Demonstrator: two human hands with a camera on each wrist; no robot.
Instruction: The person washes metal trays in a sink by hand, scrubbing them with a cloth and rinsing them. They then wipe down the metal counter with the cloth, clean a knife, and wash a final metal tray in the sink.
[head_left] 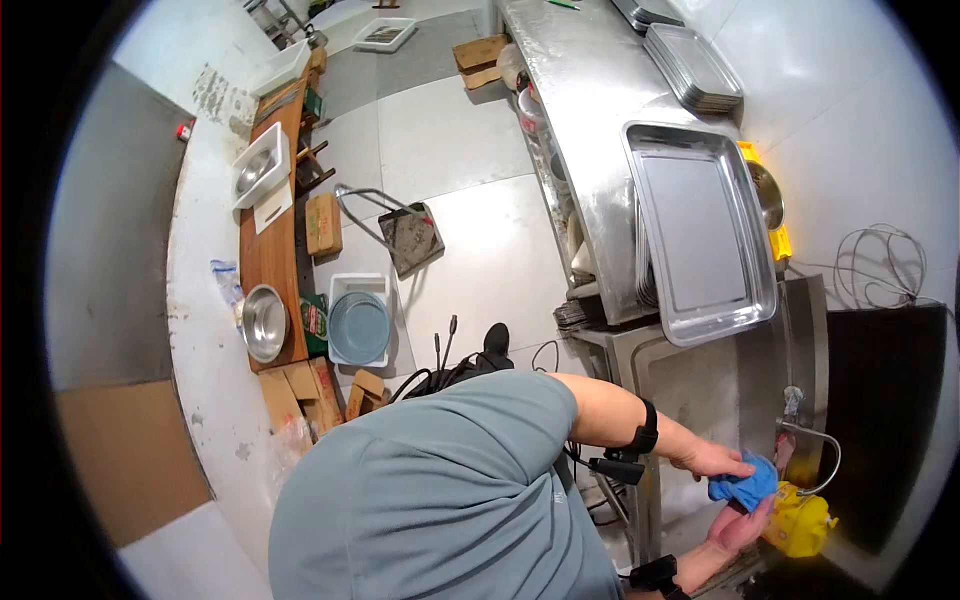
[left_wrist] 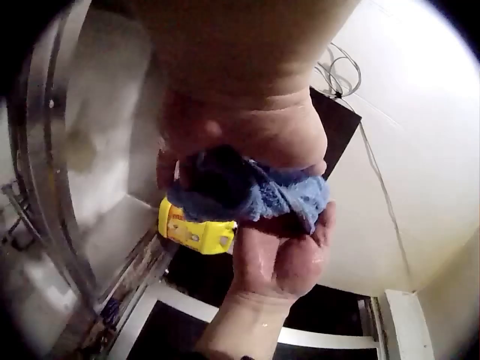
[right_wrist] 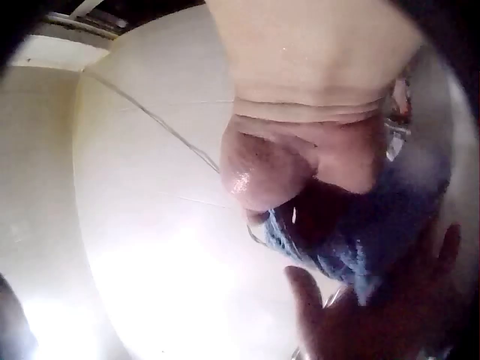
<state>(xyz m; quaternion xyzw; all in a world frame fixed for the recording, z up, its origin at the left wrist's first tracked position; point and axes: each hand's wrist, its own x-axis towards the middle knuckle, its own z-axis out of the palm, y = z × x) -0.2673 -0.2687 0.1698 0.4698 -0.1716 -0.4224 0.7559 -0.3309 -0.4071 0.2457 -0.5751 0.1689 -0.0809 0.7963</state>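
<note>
A bunched blue cloth [head_left: 745,482] is between my two hands over the sink's near end. My left hand [head_left: 712,460] grips it from the upper side in the head view, thumb lying along the cloth. From below, my right hand [head_left: 740,525] holds the other part of it. In the left wrist view the twisted cloth [left_wrist: 262,191] shows folds between the left hand [left_wrist: 244,135] and the wet right palm [left_wrist: 281,259]. The right wrist view shows the right hand [right_wrist: 304,161] curled at the cloth [right_wrist: 360,240], its fingertips mostly hidden.
A yellow jug [head_left: 800,522] stands beside the hands, under a curved metal faucet [head_left: 835,455]. The steel sink [head_left: 690,385] lies to the left. A large steel tray [head_left: 705,230] rests on the counter [head_left: 590,60] above it. Coiled cable [head_left: 885,265] hangs on the wall.
</note>
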